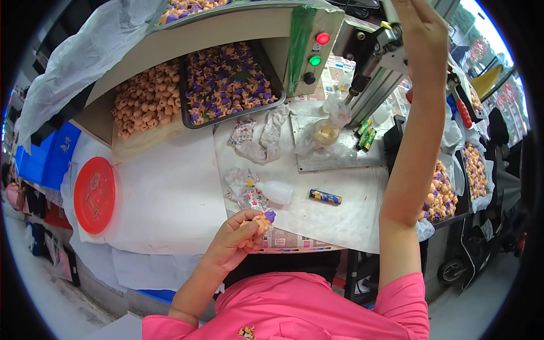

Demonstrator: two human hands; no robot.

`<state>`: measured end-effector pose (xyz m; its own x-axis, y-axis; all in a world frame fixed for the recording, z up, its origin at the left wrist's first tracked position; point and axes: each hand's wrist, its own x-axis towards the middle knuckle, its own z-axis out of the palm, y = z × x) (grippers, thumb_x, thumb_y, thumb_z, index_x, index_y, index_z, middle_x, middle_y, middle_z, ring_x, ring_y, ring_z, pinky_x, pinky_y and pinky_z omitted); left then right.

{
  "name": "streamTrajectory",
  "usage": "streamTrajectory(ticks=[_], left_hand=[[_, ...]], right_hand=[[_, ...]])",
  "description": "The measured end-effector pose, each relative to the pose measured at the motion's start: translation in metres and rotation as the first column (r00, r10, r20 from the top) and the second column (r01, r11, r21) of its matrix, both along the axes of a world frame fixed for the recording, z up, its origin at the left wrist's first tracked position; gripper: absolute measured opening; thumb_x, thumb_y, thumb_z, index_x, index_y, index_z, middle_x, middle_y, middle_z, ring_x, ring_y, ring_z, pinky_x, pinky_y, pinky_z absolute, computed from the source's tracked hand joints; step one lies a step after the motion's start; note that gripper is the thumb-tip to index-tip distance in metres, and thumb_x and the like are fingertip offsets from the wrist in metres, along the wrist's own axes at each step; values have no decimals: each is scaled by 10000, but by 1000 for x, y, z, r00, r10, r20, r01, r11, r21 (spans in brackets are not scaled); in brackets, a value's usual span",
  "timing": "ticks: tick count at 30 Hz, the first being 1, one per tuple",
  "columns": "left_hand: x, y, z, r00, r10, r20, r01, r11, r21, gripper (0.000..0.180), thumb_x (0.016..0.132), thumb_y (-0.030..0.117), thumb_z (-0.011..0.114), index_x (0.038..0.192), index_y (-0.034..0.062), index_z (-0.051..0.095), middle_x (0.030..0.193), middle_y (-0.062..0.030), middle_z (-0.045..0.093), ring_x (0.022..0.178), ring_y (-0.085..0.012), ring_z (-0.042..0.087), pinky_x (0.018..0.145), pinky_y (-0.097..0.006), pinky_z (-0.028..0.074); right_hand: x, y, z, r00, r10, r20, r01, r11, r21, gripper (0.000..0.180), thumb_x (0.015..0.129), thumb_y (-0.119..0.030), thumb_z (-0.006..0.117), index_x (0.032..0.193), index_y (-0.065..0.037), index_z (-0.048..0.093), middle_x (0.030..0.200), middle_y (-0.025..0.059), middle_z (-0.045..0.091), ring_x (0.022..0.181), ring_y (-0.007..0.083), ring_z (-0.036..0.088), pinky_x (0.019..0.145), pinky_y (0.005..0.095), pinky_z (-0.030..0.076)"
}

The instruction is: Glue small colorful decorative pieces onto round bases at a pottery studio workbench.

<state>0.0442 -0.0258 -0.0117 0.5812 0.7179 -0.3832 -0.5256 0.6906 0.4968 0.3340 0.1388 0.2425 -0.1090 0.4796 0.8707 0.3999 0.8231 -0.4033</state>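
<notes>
My left hand (235,235) is closed around a small peach-coloured toy figure with a purple part (265,220), held just above the near edge of the white-covered table (170,198). My right hand (422,34) is raised high at the top right, against the upper part of a grey metal press machine (374,73); whether its fingers grip a handle there is hidden at the frame edge. A small white squeeze bottle (275,191) lies on the table just beyond my left hand.
A black tray of peach-and-purple figures (229,82) and a pile of plain peach figures (146,101) sit at the back. A red round lid (94,194) lies left. Crumpled cloths (258,136), a blue tube (325,197), a control box with red and green buttons (314,51), and more figure trays (441,195) stand right.
</notes>
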Motion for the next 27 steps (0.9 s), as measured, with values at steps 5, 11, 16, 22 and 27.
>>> streamTrajectory(ticks=[5,11,16,22,27], left_hand=[[-13,-6,5,992,124,-39,-124,992,-14,267,897,144,626,1142,67,552,888,-49,612,676,-102,542,591,-240,442],[-35,-3,4,969,244,-48,-245,969,-22,261,891,140,632,1126,55,555,912,-72,629,687,-109,559,592,-262,438],[-15,2,13,976,208,-60,-208,978,14,269,885,135,638,1128,47,565,946,-85,639,681,-108,554,590,-269,438],[7,8,27,989,106,-99,-99,992,76,286,891,140,635,1146,30,565,935,-69,633,674,-97,542,591,-259,448],[21,29,44,994,53,-95,-39,988,151,274,913,154,610,1147,20,565,911,-49,620,661,-82,525,587,-242,449]], right_hand=[[12,11,-53,875,-309,-372,349,936,44,218,939,-171,569,1054,-32,692,1037,52,683,845,79,584,763,216,454],[33,-58,-169,812,-489,317,565,526,-635,228,827,-118,664,1032,-20,685,960,66,688,837,116,611,661,270,480],[20,-53,-240,803,-464,375,582,746,-324,244,766,-47,686,1009,-28,665,960,65,648,798,188,616,672,295,494],[27,-68,-228,879,-472,66,418,697,-583,188,764,-1,698,947,-17,658,915,57,632,729,133,601,649,259,487],[63,-117,-190,772,-633,59,579,662,-476,156,814,-42,691,961,-12,649,933,44,646,770,79,596,668,231,488]])
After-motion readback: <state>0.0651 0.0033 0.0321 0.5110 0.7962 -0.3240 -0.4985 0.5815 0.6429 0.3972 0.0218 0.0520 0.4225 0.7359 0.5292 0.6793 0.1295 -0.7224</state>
